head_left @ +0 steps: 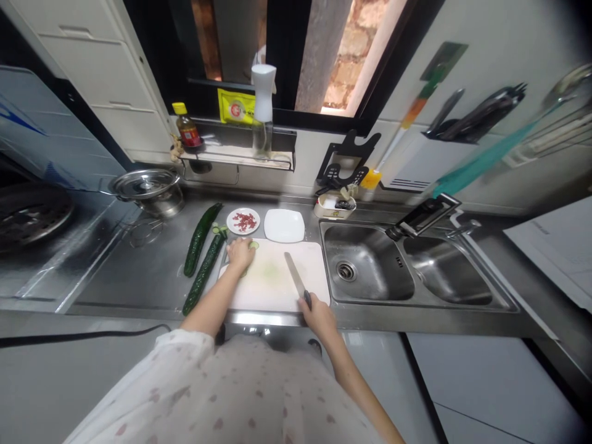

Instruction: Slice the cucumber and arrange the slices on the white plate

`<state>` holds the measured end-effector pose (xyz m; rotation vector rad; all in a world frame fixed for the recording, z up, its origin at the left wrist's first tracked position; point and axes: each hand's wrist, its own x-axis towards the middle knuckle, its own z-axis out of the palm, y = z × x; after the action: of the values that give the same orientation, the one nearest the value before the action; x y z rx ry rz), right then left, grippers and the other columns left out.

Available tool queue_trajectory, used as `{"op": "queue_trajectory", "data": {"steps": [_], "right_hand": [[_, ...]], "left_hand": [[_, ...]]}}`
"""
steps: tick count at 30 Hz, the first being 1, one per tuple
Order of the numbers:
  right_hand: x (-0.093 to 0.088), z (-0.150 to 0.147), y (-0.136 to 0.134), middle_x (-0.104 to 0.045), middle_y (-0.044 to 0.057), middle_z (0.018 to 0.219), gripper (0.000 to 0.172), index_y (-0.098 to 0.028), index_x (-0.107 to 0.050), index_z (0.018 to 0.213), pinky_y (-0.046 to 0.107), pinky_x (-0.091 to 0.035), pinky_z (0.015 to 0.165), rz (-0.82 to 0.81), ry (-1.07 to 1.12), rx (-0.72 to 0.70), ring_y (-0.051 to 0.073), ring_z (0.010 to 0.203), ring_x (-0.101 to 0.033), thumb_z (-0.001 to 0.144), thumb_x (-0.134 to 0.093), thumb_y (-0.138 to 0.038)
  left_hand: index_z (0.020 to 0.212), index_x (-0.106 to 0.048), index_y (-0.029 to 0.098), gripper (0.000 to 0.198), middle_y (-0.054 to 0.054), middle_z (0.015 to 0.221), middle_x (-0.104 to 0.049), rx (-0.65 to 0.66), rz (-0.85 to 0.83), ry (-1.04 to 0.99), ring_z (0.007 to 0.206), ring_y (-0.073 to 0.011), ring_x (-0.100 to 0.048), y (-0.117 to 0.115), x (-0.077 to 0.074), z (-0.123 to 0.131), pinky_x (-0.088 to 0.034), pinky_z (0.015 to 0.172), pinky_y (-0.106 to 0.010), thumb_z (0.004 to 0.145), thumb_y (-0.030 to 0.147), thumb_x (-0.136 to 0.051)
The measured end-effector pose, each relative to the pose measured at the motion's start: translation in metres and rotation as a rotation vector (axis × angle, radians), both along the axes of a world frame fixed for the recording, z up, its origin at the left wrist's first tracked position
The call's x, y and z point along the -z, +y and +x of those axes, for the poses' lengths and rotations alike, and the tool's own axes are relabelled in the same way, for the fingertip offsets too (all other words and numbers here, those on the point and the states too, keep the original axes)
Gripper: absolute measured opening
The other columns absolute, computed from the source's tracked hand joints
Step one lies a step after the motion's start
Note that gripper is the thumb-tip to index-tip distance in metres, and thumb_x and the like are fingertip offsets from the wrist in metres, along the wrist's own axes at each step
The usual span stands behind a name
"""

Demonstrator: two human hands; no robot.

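My right hand [319, 316] is closed around the dark handle of a kitchen knife [294, 274], its blade lying over the right part of the white cutting board [277, 296] and pointing away from me. At the board's left edge my left hand [240, 254] is curled over cut cucumber; a pale green cucumber slice [253, 245] shows at its fingertips, and more green peeks out below the palm. My palm hides the rest. Left of the board lie two long cucumbers [202, 240], with small cucumber ends [216, 229] near their far tips.
Behind the board stand a round plate of chopped red pieces [243, 221] and a white square plate [283, 226]. A double sink [370, 262] with a faucet [423, 217] is to the right. A lidded steel pot [155, 192] stands at the back left, beside a stove [32, 213].
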<state>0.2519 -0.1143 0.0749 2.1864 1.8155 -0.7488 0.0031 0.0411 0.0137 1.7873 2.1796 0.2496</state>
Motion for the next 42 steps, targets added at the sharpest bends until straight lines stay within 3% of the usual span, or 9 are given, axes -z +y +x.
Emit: {"op": "queue_trajectory", "data": {"steps": [5,10,19,25,30,35,42], "right_hand": [[0.003,0.001,0.001,-0.07,0.013,0.106,0.041,-0.018,-0.055,0.121,0.028,-0.04,0.074,-0.001,-0.003,-0.007,0.024,0.101,-0.065,0.099,-0.034,-0.046],[0.004,0.003,0.001,-0.07,0.013,0.106,0.041,-0.018,-0.055,0.121,0.027,-0.04,0.074,0.008,0.009,0.003,0.023,0.101,-0.065,0.099,-0.035,-0.045],[0.007,0.006,0.001,-0.07,0.013,0.107,0.04,-0.018,-0.055,0.122,0.027,-0.039,0.074,0.021,0.051,0.028,0.023,0.102,-0.064,0.099,-0.036,-0.045],[0.006,0.007,0.001,-0.069,0.013,0.108,0.04,-0.018,-0.056,0.119,0.026,-0.039,0.074,0.014,0.06,0.033,0.023,0.102,-0.064,0.099,-0.036,-0.046],[0.004,0.006,0.002,-0.069,0.014,0.107,0.04,-0.018,-0.055,0.12,0.027,-0.039,0.074,0.0,0.05,0.027,0.023,0.101,-0.064,0.099,-0.037,-0.046],[0.002,0.006,0.004,-0.069,0.014,0.107,0.04,-0.017,-0.055,0.121,0.028,-0.04,0.075,-0.012,0.022,0.008,0.023,0.102,-0.064,0.099,-0.036,-0.046],[-0.009,0.002,0.002,-0.07,0.014,0.104,0.041,-0.017,-0.054,0.119,0.028,-0.04,0.074,0.002,-0.014,-0.044,0.024,0.101,-0.064,0.1,-0.034,-0.046]], "left_hand": [[0.115,-0.066,0.022,0.033,-0.014,0.119,-0.059,0.062,-0.013,0.037,0.114,-0.032,-0.051,0.007,0.007,0.003,-0.035,0.095,-0.044,0.09,0.033,-0.046],[0.117,-0.064,0.023,0.034,-0.013,0.121,-0.058,0.019,-0.001,0.032,0.113,-0.0317,-0.051,0.014,0.012,0.003,-0.037,0.094,-0.044,0.087,0.031,-0.05],[0.105,-0.066,0.022,0.024,-0.011,0.114,-0.064,0.02,0.018,-0.009,0.11,-0.0292,-0.055,0.021,0.009,0.003,-0.038,0.095,-0.042,0.083,0.023,-0.054],[0.103,-0.065,0.022,0.023,-0.003,0.095,-0.071,-0.002,0.004,-0.315,0.091,-0.0185,-0.063,0.018,0.009,0.004,-0.044,0.082,-0.028,0.08,0.025,-0.061],[0.097,-0.069,0.017,0.024,-0.002,0.086,-0.07,0.159,-0.103,-0.528,0.08,-0.0147,-0.064,0.014,0.012,0.004,-0.048,0.072,-0.023,0.074,0.024,-0.067],[0.096,-0.072,0.019,0.023,-0.003,0.091,-0.072,0.325,-0.198,-0.377,0.087,-0.0163,-0.065,0.009,0.014,0.011,-0.049,0.08,-0.024,0.075,0.019,-0.063],[0.1,-0.07,0.023,0.023,-0.005,0.105,-0.072,0.318,-0.175,-0.143,0.1,-0.021,-0.063,-0.002,0.01,0.019,-0.046,0.086,-0.028,0.079,0.025,-0.06]]}}
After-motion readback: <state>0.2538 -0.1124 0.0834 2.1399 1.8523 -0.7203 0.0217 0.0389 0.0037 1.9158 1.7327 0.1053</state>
